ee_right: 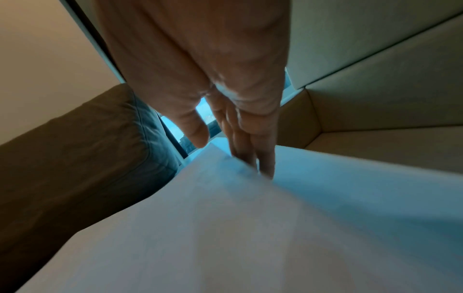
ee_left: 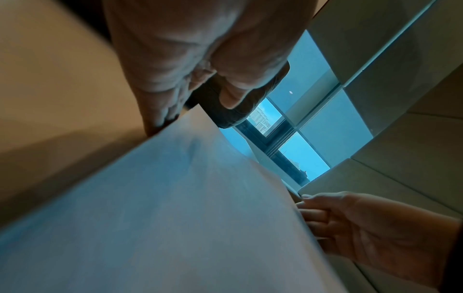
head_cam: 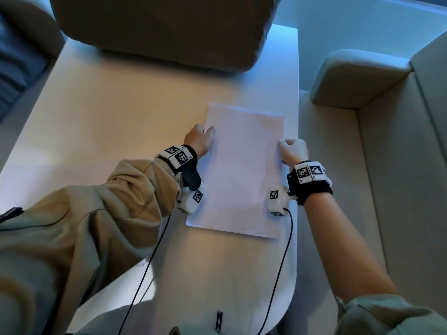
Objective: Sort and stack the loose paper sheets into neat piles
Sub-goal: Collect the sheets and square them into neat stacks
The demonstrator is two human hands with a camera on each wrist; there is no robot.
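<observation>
I have both hands on the paper stack [head_cam: 242, 170], one on each long edge. Left hand [head_cam: 199, 141] sits at the left edge, fingers fairly straight and laid against it, thumb over the top sheet. I read it as pressing and squaring, not clenched. Right hand [head_cam: 292, 151] is at the right edge with fingers curled in at the paper's side; whether it actually pinches sheets or just butts against them I cannot tell from the head view.

The stack lies flat on the white table [head_cam: 121, 105], toward its right side, long axis running away from me, near corner slightly skewed.

Handling, my judgement: light, thin, floppy, sheets slide on each other easily. Top sheet shows faint creases, so it marks easily. Best taken by both long edges at mid-length, as now, or tapped on a short edge to align. Lifting from one corner would fan it out.

View differences:
- Head view alone gives the stack's outline, its place on the table, and the brown cushion [head_cam: 164, 27] beyond.
- Left wrist view shows the left fingers [ee_left: 160, 111] down at the paper edge with the sheet bowing up slightly, plus the right hand [ee_left: 363, 224] across the sheet with its fingertips at the far edge.
- Right wrist view shows right fingers [ee_right: 253, 146] extended down onto the edge, thumb clear of the paper, looser than the head view suggests.
</observation>
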